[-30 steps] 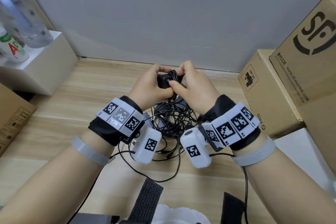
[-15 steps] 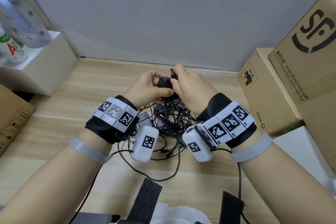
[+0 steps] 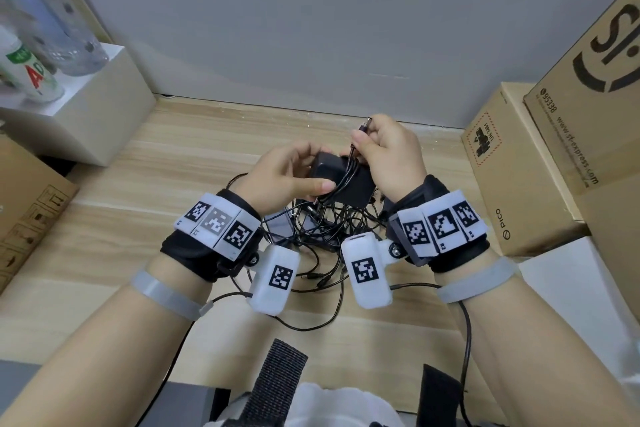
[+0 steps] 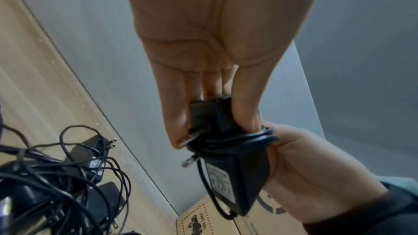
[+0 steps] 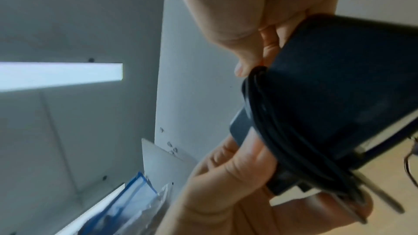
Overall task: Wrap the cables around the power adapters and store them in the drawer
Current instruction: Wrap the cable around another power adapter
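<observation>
Left hand (image 3: 287, 173) grips the black power adapter (image 3: 343, 177); right hand (image 3: 391, 152) pinches its cable plug (image 3: 362, 126). SF Express box (image 3: 588, 87) sits to the right.

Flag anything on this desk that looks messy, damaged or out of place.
One thing: a tangled heap of black cables and adapters lies loose on the wooden desk under the hands. The adapter held by the left hand and right hand looks neatly wrapped. No damage shows.

Office or storeroom corner: courier cartons (image 3: 585, 107) (SF Express print), wood-look desk (image 3: 145, 184), grey wall.
</observation>
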The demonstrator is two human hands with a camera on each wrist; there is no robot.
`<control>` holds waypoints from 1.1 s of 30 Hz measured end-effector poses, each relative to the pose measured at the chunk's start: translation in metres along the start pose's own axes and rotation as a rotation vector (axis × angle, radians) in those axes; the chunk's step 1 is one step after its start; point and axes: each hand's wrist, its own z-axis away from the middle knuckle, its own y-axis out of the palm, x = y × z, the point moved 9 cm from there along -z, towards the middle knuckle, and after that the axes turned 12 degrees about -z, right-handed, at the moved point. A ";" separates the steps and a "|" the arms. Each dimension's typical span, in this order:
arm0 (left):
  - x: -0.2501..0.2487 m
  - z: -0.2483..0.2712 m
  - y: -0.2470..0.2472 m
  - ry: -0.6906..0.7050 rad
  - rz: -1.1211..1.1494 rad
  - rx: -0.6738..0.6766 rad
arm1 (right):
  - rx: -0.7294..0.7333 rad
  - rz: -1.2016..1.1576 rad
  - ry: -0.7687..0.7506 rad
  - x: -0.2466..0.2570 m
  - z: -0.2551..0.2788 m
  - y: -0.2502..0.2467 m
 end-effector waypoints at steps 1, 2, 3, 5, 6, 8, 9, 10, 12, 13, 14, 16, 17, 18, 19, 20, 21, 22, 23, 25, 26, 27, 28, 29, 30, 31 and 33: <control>0.001 0.001 0.001 0.002 -0.011 -0.004 | -0.007 -0.031 0.019 -0.005 0.001 0.000; 0.002 0.003 0.001 -0.001 -0.016 -0.010 | -0.008 -0.069 0.035 -0.007 0.002 0.000; 0.004 0.005 0.001 -0.006 -0.012 -0.019 | -0.006 -0.107 0.050 -0.010 0.003 0.001; 0.010 0.010 0.001 -0.014 0.026 -0.052 | 0.004 -0.200 0.079 -0.018 0.006 0.006; 0.013 0.014 -0.001 -0.020 0.058 -0.087 | 0.021 -0.243 0.089 -0.021 0.009 0.010; 0.028 0.022 -0.010 -0.053 0.156 -0.213 | 0.089 -0.276 0.092 -0.028 0.014 0.024; 0.038 0.029 -0.015 -0.073 0.221 -0.296 | 0.138 -0.270 0.091 -0.030 0.017 0.033; 0.049 0.036 -0.020 -0.100 0.290 -0.380 | 0.189 -0.254 0.098 -0.032 0.022 0.044; 0.076 0.052 -0.027 -0.158 0.423 -0.518 | 0.285 -0.228 0.139 -0.039 0.033 0.065; 0.087 0.061 -0.028 -0.177 0.477 -0.566 | 0.322 -0.227 0.158 -0.042 0.039 0.076; 0.096 0.071 -0.029 -0.185 0.517 -0.598 | 0.356 -0.218 0.164 -0.043 0.046 0.086; 0.109 0.092 -0.032 -0.187 0.547 -0.629 | 0.424 -0.178 0.163 -0.044 0.059 0.109; 0.115 0.104 -0.035 -0.186 0.549 -0.644 | 0.471 -0.157 0.166 -0.042 0.067 0.122; 0.120 0.117 -0.039 -0.187 0.554 -0.669 | 0.533 -0.139 0.168 -0.040 0.076 0.138; 0.126 0.132 -0.044 -0.194 0.564 -0.703 | 0.599 -0.128 0.172 -0.037 0.087 0.156; 0.133 0.148 -0.051 -0.205 0.575 -0.743 | 0.656 -0.125 0.187 -0.035 0.098 0.173; 0.140 0.165 -0.058 -0.216 0.588 -0.783 | 0.703 -0.132 0.213 -0.033 0.110 0.190; 0.147 0.182 -0.064 -0.231 0.594 -0.823 | 0.741 -0.141 0.236 -0.031 0.122 0.206; 0.153 0.201 -0.070 -0.248 0.594 -0.861 | 0.776 -0.146 0.245 -0.028 0.135 0.222; 0.165 0.239 -0.082 -0.278 0.584 -0.927 | 0.848 -0.136 0.235 -0.021 0.162 0.255; 0.170 0.258 -0.088 -0.294 0.581 -0.950 | 0.879 -0.132 0.233 -0.018 0.176 0.270; 0.176 0.277 -0.093 -0.310 0.580 -0.971 | 0.906 -0.133 0.240 -0.015 0.189 0.285; 0.181 0.296 -0.098 -0.325 0.578 -0.989 | 0.931 -0.141 0.251 -0.013 0.203 0.299; 0.187 0.315 -0.103 -0.338 0.569 -1.007 | 0.957 -0.152 0.264 -0.010 0.217 0.313; 0.192 0.333 -0.108 -0.352 0.556 -1.025 | 0.983 -0.163 0.278 -0.008 0.231 0.327; 0.198 0.351 -0.111 -0.364 0.544 -1.039 | 1.010 -0.168 0.291 -0.007 0.245 0.340; 0.211 0.385 -0.116 -0.381 0.522 -1.054 | 1.059 -0.152 0.311 -0.009 0.273 0.365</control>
